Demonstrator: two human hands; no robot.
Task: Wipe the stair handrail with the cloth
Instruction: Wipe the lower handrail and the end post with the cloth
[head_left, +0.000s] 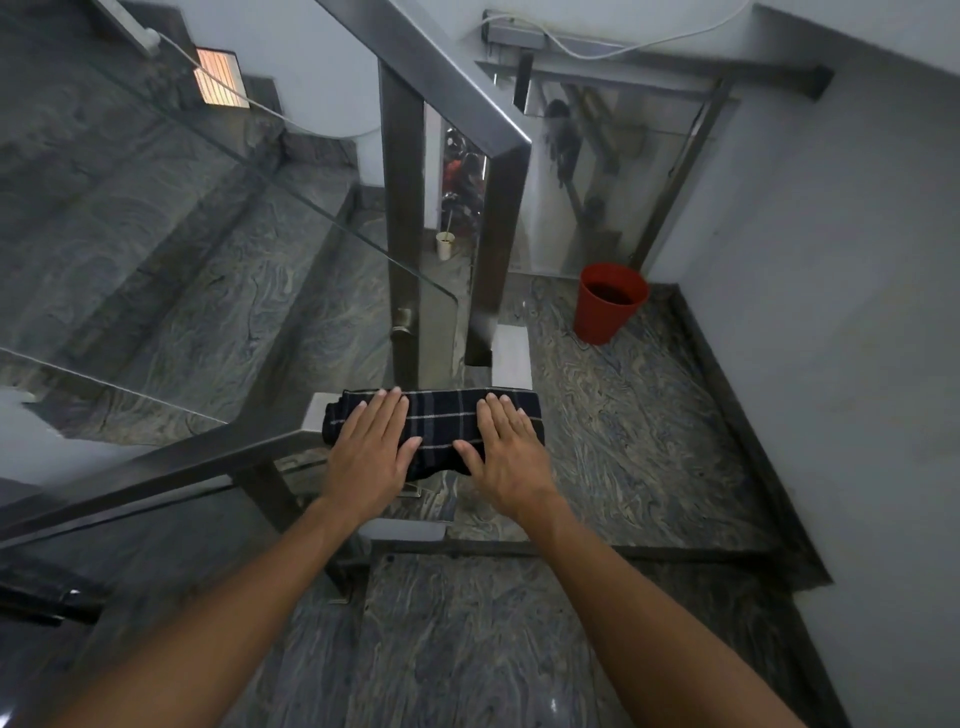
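A dark navy plaid cloth (445, 423) lies folded over the end of the lower steel handrail (171, 467), which runs off to the lower left. My left hand (371, 449) presses flat on the cloth's left half, fingers straight. My right hand (506, 452) lies flat on its right half, fingers straight too. A second stretch of steel handrail (441, 78) climbs to the upper left above two upright posts (402, 218).
Glass panels (208, 218) fill the railing over the marble steps on the left. A red bucket (608, 304) stands on the landing by the right wall. A small pale cup (445, 245) sits on the floor beyond the posts. A white cable (639, 44) hangs along the far wall.
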